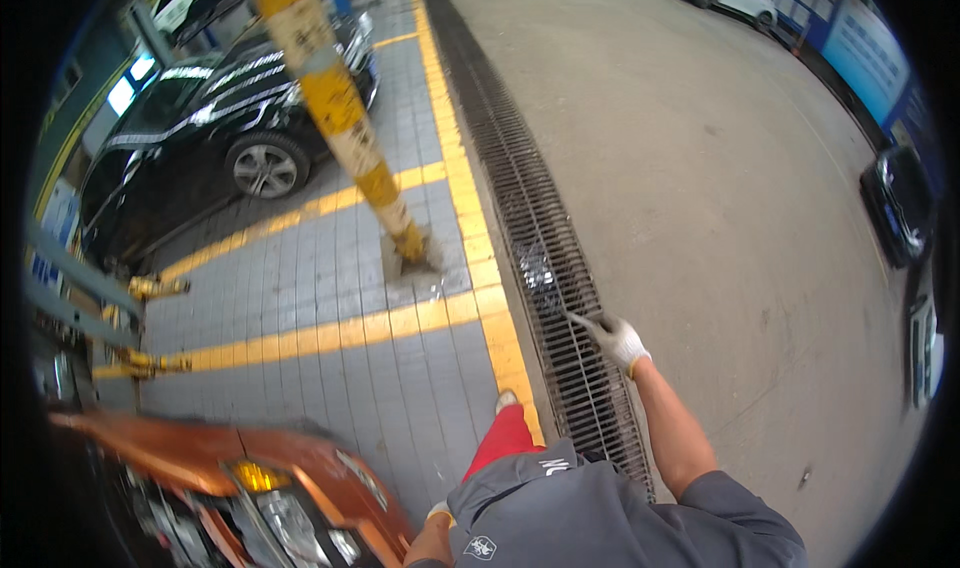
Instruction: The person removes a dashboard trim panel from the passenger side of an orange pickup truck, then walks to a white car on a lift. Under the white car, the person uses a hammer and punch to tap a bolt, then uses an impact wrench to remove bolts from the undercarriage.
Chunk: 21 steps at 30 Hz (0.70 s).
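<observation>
Above a metal drain grate [505,158], white-gloved right hand [622,342], grip indeterminable, left hand [440,511], mostly hidden, near an orange car [285,453], closure likewise indeterminable, striped post [345,118] ahead.

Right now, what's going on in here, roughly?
A person in a grey shirt holds the gloved right hand out over the edge of a floor grate; whether it grips something is unclear. The gloved left hand is low, mostly hidden, nearest the orange vehicle. Ahead on the left, a black car stands past a yellow-and-white pillar.
</observation>
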Each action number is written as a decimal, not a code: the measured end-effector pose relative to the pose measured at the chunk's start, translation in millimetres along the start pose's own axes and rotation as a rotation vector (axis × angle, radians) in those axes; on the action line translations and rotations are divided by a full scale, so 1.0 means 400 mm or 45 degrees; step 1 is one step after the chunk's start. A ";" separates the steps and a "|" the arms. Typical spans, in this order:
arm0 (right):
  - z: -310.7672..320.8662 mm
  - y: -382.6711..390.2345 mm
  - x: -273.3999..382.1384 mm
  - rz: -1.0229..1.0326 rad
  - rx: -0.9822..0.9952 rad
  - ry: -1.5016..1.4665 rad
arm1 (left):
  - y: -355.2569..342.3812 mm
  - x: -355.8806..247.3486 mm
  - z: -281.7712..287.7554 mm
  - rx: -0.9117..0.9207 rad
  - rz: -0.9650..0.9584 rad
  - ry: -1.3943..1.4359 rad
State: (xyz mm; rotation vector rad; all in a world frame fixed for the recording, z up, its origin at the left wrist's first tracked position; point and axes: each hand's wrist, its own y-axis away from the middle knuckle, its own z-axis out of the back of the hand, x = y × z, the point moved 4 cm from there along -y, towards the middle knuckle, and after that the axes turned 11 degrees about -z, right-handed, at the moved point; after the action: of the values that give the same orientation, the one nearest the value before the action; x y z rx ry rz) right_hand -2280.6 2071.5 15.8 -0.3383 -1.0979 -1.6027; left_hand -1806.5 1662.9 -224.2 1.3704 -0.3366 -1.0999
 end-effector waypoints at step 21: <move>0.718 -1.502 -0.386 -1.298 -0.152 -0.602 | -1.021 -1.229 1.900 -0.271 -0.218 -0.085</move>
State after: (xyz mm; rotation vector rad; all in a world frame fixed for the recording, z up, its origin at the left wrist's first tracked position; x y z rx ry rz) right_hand -2847.3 2368.3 -224.7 -0.2456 -1.6878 -2.5742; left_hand -2799.6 1653.7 -210.6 1.1910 -0.1469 -1.2869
